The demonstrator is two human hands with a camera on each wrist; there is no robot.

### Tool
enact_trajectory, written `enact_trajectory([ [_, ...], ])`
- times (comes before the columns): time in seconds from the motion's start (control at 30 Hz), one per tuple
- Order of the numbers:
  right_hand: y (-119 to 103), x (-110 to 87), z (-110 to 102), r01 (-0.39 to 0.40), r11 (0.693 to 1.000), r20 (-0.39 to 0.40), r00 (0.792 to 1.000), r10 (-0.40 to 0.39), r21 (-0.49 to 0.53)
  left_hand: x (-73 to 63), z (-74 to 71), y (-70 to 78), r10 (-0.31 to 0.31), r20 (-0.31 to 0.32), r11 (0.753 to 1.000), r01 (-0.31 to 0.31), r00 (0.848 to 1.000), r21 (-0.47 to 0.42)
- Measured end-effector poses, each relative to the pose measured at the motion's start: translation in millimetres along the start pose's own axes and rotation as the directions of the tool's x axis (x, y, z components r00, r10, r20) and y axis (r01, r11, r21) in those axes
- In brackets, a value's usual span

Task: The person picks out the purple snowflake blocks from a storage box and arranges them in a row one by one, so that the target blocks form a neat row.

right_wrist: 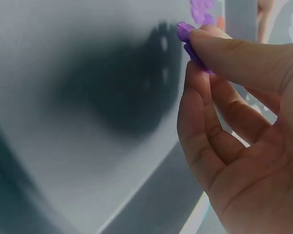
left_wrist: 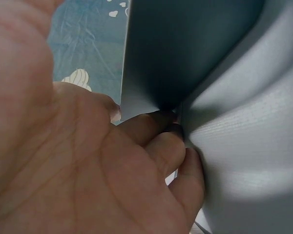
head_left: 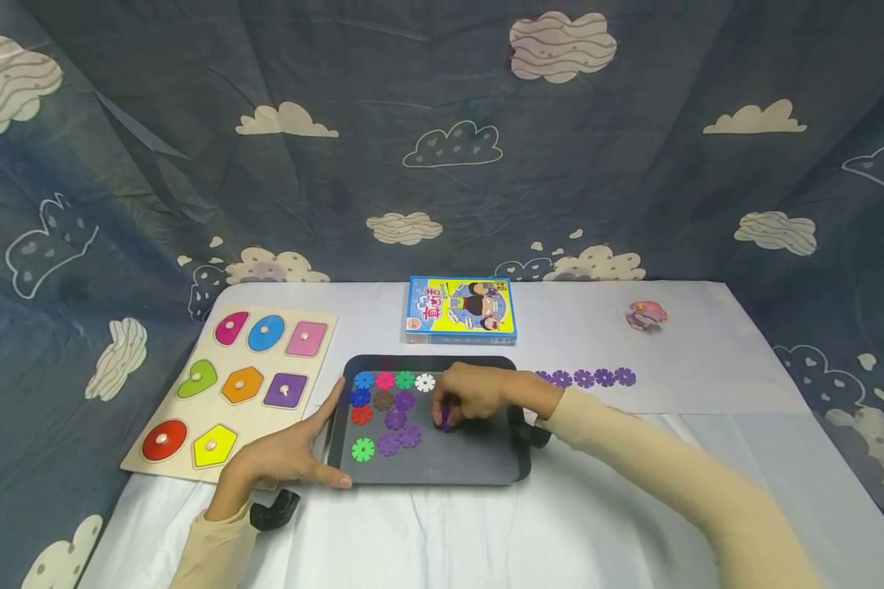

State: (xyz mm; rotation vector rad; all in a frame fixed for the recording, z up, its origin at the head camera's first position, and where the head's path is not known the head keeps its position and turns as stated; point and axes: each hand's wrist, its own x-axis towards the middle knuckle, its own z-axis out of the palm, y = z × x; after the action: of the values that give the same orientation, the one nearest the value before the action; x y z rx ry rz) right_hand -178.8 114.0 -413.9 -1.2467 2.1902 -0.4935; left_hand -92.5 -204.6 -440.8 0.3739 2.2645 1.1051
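Note:
My right hand (head_left: 471, 391) is over the dark tray (head_left: 479, 466), pinching a purple snowflake disc (head_left: 445, 417) between thumb and fingertips. In the right wrist view purple notched edges (right_wrist: 184, 32) stick out past the thumb, partly hidden by the fingers. My left hand (head_left: 287, 452) holds the tray's near left corner, thumb at the front rim and fingers along the left side. The left wrist view has those fingers (left_wrist: 166, 148) bent against the tray wall (left_wrist: 185, 53). Several loose discs lie in the tray's left half, among them a white disc (head_left: 425, 383) and a light green disc (head_left: 363, 449).
A wooden shape board (head_left: 258, 417) with knobbed pieces lies left of the tray. Behind the tray is a blue and yellow box (head_left: 460, 311). A row of purple discs (head_left: 584, 378) lies to the right, partly behind the right forearm. A small pink toy (head_left: 646, 314) sits farther back.

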Motion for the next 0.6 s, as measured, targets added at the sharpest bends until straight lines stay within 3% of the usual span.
enact_trajectory([
  [0.13, 6, -10.3, -6, 0.009, 1.0, -0.069, 0.998, -0.009, -0.001, -0.3, 0.2, -0.4, 0.007, 0.002, 1.0, -0.007, 1.0, 0.001],
  [0.4, 15, -28.1, -11, -0.037, 0.996, -0.169, 0.984, 0.05, 0.082, -0.3, 1.0, -0.9, -0.008, 0.002, 1.0, 0.009, 1.0, -0.001],
  [0.6, 23, -41.7, -15, -0.05, 0.992, -0.246, 0.966, 0.077, 0.114, 0.3, 1.1, -0.7, -0.015, -0.007, 1.0, 0.015, 1.0, 0.013],
])
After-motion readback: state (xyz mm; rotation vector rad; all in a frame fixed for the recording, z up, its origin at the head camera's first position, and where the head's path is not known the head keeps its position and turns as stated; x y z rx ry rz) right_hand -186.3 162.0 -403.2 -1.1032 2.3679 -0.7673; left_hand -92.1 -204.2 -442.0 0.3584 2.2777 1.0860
